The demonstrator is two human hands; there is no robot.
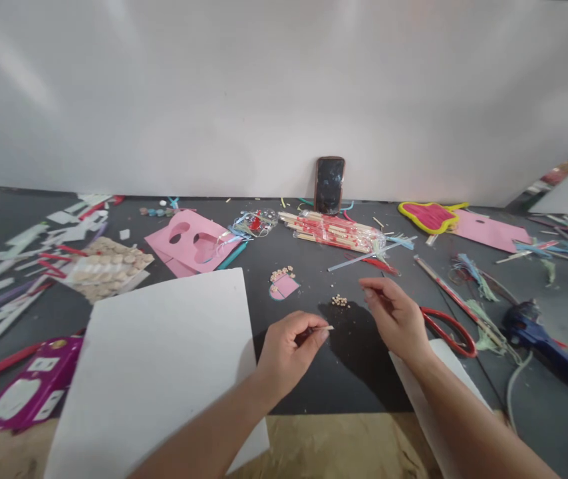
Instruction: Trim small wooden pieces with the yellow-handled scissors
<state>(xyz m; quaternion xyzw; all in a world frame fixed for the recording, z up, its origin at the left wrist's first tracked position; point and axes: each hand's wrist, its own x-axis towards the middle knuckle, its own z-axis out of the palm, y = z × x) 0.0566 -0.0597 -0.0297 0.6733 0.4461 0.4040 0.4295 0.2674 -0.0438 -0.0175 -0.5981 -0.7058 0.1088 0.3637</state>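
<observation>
My left hand (291, 349) pinches a short, thin, pale stick (329, 327) between thumb and fingertips; its tip points right. To the right, my right hand (396, 316) hovers over the dark table with fingers loosely curved and a little apart, and nothing shows in them. Between and just beyond my hands lies a small pile of tiny cut stick pieces (340, 301). Left of the pile is a small pink paper heart (284, 287) with a blue edge, and more tiny pieces are heaped along its upper left. Red-handled scissors (469, 347) lie beside my right wrist, partly hidden by it.
A large white board (174, 352) lies under my left forearm, a smaller one (456, 362) under my right. Wrapped sticks (331, 229) lie before an upright phone (330, 185). Pink cut paper (189, 238) is at left; a blue glue gun (538, 336) with a cord sits at right.
</observation>
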